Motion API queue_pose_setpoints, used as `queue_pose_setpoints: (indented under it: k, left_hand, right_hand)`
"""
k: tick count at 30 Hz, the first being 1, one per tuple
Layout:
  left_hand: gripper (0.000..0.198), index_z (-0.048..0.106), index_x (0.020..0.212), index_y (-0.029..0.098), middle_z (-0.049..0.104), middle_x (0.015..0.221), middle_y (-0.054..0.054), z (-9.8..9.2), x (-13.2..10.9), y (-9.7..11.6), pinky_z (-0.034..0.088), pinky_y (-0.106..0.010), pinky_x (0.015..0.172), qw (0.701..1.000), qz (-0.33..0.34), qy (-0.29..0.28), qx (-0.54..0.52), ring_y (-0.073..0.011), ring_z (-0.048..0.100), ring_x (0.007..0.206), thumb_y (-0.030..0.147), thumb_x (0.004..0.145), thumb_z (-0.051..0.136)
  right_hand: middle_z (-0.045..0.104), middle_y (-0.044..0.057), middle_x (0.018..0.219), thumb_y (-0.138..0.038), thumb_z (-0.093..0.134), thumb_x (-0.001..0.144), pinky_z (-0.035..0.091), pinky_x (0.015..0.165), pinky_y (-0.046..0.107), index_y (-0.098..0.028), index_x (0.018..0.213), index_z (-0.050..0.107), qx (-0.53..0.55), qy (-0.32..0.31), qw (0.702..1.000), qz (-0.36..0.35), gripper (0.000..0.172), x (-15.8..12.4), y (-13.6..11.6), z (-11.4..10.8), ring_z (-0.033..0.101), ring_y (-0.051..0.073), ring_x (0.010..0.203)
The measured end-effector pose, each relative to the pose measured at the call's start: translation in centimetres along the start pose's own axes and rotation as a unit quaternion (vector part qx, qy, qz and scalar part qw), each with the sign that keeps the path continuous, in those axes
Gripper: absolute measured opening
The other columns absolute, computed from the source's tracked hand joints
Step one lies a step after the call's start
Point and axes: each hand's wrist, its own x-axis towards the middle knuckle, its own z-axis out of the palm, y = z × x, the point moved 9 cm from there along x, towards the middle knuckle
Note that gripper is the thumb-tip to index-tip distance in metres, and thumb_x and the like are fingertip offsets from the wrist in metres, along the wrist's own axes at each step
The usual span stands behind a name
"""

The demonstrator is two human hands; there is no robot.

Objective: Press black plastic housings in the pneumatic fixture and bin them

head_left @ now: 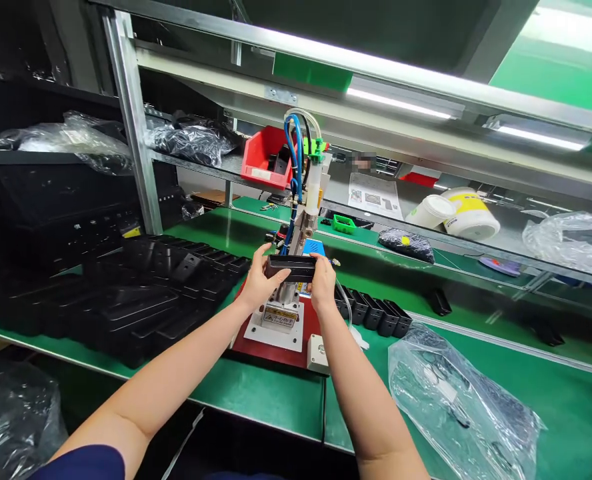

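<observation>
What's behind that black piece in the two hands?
Behind the black piece stands a machine: blue tubes show above the piece, a white base plate below. The part directly behind it is hidden.

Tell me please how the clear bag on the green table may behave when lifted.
The bag is probably floppy, since it lies wrinkled. It may feel slippery, as its surface shines. Its dark contents could shift, as they lie scattered.
</observation>
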Motion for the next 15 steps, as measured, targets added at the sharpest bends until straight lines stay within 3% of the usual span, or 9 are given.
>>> queue_pose_setpoints:
  k: [3, 6, 11, 15]
  left_hand:
    - [0.086, 0.029, 0.136, 0.018, 0.059, 0.100, -0.008, -0.2, 0.3, 2.0, 0.052, -0.036, 0.087, 0.998, 0.022, 0.010, -0.053, -0.0203, 0.063, 0.093, 0.043, 0.069, 0.076]
    - [0.081, 0.032, 0.135, 0.019, 0.060, 0.105, -0.009, -0.6, -0.4, 4.6, 0.051, -0.035, 0.089, 0.997, 0.046, -0.011, -0.067, -0.0197, 0.062, 0.097, 0.038, 0.070, 0.077]
    - [0.053, 0.049, 0.120, 0.019, 0.062, 0.107, -0.008, -2.6, -3.3, 6.4, 0.052, -0.033, 0.087, 0.998, 0.054, -0.026, 0.017, -0.0190, 0.062, 0.096, 0.034, 0.074, 0.073]
    - [0.048, 0.052, 0.115, 0.019, 0.064, 0.103, -0.007, -3.8, -5.5, 6.3, 0.053, -0.034, 0.085, 0.997, 0.043, -0.022, 0.066, -0.0196, 0.064, 0.092, 0.032, 0.073, 0.073]
  right_hand:
    - [0.051, -0.004, 0.061, -0.051, 0.033, 0.089, 0.035, 0.041, 0.024, -0.017, 0.106, 0.063, 0.033, -0.009, 0.999, 0.020, 0.048, 0.1, -1.5, 0.1, 0.038, 0.010, 0.040]
    - [0.046, -0.005, 0.062, -0.053, 0.038, 0.088, 0.023, 0.033, 0.022, -0.019, 0.110, 0.061, 0.113, -0.025, 0.992, 0.042, 0.047, -0.7, -2.8, 0.1, 0.030, 0.007, 0.036]
    - [0.053, 0.000, 0.079, -0.055, 0.046, 0.085, 0.023, 0.031, 0.020, -0.021, 0.107, 0.062, 0.172, -0.053, 0.978, 0.104, 0.044, -4.4, -2.4, 0.8, 0.033, 0.005, 0.040]
    - [0.057, 0.002, 0.086, -0.054, 0.045, 0.084, 0.025, 0.032, 0.020, -0.020, 0.106, 0.061, 0.185, -0.047, 0.970, 0.150, 0.044, -7.4, -0.7, 1.9, 0.038, 0.007, 0.044]
